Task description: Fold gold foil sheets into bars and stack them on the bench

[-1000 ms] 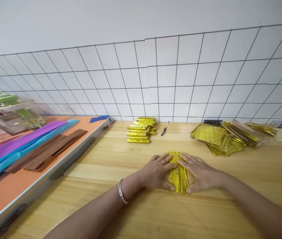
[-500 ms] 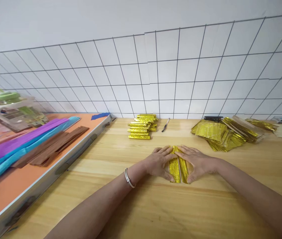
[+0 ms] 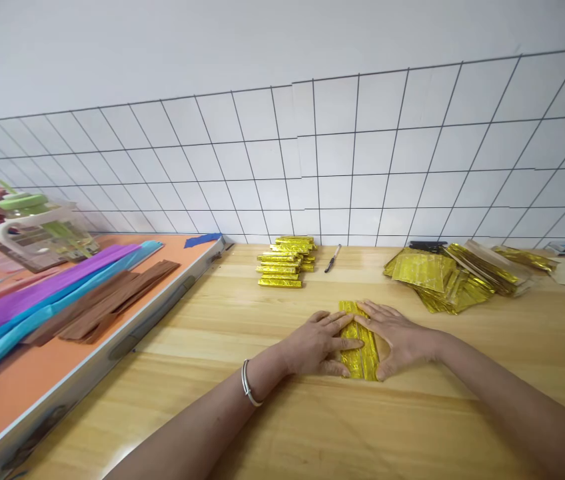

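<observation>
A sheet of shiny gold foil paper [image 3: 360,363] lies on the wooden table, its long sides folded in so that they meet near a lengthwise seam. My left hand [image 3: 320,343] presses on its left part with fingers stretched out across the foil. Along the right edge rests my right hand [image 3: 395,340], fingers spread and thumb near the lower right corner. Neither hand grasps the sheet; both lie flat on or against it. Farther back is a stack of narrow folded gold strips [image 3: 285,263].
A pen [image 3: 332,259] lies right of the strips. Loose gold foil sheets [image 3: 435,277] are piled at the back right. On the left, an orange board [image 3: 27,393] with a raised edge bears brown strips [image 3: 107,303], purple paper [image 3: 52,277] and a green-lidded jug [image 3: 32,223].
My left hand has shifted its fingers further over the foil. The gap between the two folded sides has narrowed. The view has tilted slightly, so everything sits lower.
</observation>
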Motion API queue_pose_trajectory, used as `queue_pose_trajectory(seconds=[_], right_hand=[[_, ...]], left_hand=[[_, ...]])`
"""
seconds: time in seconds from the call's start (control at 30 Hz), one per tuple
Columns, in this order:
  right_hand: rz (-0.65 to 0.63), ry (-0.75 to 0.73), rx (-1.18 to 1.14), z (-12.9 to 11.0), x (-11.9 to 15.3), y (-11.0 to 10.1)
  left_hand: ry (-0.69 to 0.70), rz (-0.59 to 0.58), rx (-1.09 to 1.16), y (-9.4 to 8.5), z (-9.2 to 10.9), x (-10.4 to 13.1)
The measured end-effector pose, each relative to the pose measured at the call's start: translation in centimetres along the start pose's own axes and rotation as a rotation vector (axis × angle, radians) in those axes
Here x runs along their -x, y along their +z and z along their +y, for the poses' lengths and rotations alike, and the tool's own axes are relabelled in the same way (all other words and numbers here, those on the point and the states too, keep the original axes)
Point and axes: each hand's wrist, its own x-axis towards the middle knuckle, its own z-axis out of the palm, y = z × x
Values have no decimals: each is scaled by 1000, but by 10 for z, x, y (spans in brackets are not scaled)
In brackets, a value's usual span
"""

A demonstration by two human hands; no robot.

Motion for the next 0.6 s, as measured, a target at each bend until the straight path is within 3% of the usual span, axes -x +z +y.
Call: queue_pose_trajectory(seconds=[0.27,0.6], right_hand=[[37,-5,26,-3,5,4],[231,53,136,-28,40,26]], left_hand=[[-6,-39,-16,-2,0,0],[-23,-63,-17,2,-1,0]])
